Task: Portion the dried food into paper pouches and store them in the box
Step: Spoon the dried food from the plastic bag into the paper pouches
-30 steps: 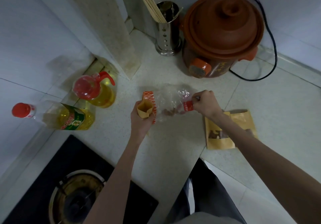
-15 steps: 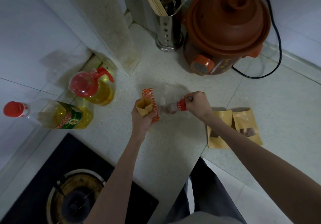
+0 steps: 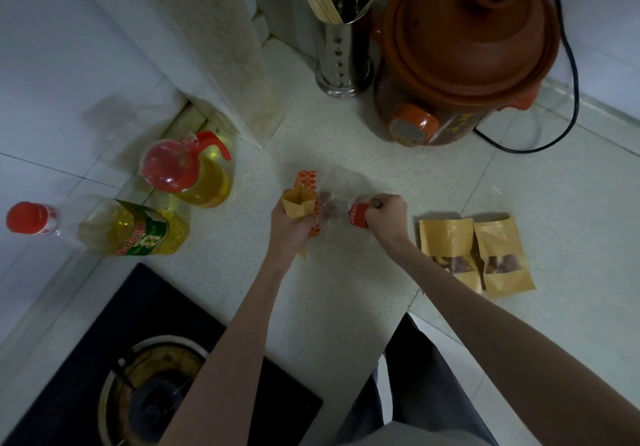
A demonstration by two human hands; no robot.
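The fingers of the left hand [image 3: 291,227] are curled tight around the lower body of a small tan kraft-paper pouch [image 3: 297,205], squeezing it so its mouth gapes open upward. The same fist seems also to trap one end of a crumpled clear plastic bag with orange-patterned edges [image 3: 332,196]. The fingers of the right hand [image 3: 382,211] are pinched shut on the bag's other, red-printed end, holding it level with the pouch mouth. A small cluster of brownish dried food [image 3: 326,207] sits inside the bag just beside the pouch.

The pouch is light, thin and easily creased; holding it low by the sides is likely what keeps the mouth open, while a harder squeeze would probably collapse it. The bag film is soft, slack and probably slippery, so a corner pinch suits it best. The food pieces look small, dry and light, and should tumble freely once the bag is tipped.

Two filled tan pouches with clear windows [image 3: 476,255] lie flat, side by side, near the right forearm. The speckled pale stone worktop [image 3: 346,289] is hard and level. Around it stand a brown clay cooker [image 3: 464,47] with a black cord, a steel holder with chopsticks [image 3: 343,33], two oil bottles [image 3: 194,172] and a black gas hob [image 3: 152,376]. No box is visible.
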